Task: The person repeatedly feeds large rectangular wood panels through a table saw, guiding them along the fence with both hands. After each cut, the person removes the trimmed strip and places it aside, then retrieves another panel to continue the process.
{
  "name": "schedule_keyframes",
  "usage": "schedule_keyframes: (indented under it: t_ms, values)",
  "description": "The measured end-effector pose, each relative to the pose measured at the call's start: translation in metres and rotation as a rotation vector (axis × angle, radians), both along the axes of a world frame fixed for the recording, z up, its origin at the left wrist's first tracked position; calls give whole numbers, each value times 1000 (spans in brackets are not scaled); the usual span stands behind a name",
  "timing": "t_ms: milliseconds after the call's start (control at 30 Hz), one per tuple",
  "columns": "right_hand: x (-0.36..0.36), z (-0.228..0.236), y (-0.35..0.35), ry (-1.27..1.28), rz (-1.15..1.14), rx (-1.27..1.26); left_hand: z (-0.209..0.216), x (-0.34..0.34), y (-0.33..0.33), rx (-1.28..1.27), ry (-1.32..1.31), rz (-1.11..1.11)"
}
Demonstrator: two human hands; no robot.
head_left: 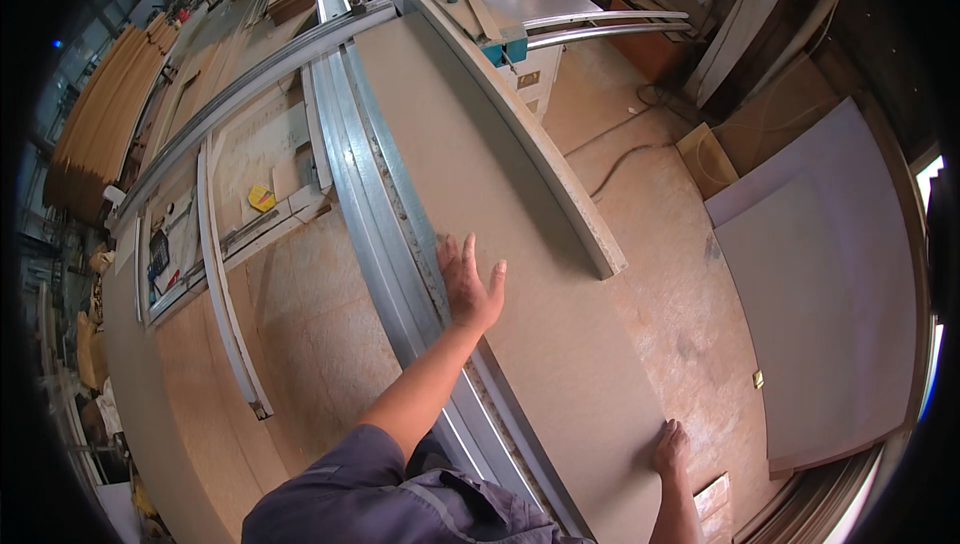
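A long grey-brown panel [565, 364] lies lengthwise in front of me, beside the metal sliding rail [352, 169] of a panel saw. My left hand [470, 289] rests on the panel near its left edge, fingers stretched out and thumb apart. At the panel's right edge, closer to me, my right hand [673, 447] is closed with the fingers curled at the rim; its fingertips are partly hidden. A long, narrow fence board [535, 159] runs along the far right part of the panel.
Left of the rail is an open frame with a yellow tape measure [262, 198]. A metal crossbar [240, 94] spans the far side. Large pale sheets [840, 314] lean at the right. A cable [612, 169] lies on the floor. Stacked brown boards [105, 124] stand far left.
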State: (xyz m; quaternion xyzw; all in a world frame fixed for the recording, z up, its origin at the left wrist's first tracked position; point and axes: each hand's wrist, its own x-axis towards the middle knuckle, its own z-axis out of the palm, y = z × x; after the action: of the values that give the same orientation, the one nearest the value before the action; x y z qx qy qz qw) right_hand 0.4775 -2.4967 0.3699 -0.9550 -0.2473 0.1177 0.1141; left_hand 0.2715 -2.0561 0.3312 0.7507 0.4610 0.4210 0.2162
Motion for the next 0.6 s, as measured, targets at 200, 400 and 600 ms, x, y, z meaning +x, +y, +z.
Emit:
schedule_keyframes:
  t_ms: [200,400,600]
  values:
    - [-14,14,29,-5,-34,-24,-8,-2,23,71,15,-16]
    - [-12,6,37,-10,-20,-1,-4,-2,40,59,39,-40]
    - [-13,7,21,-46,-33,29,-6,-2,22,60,81,-17]
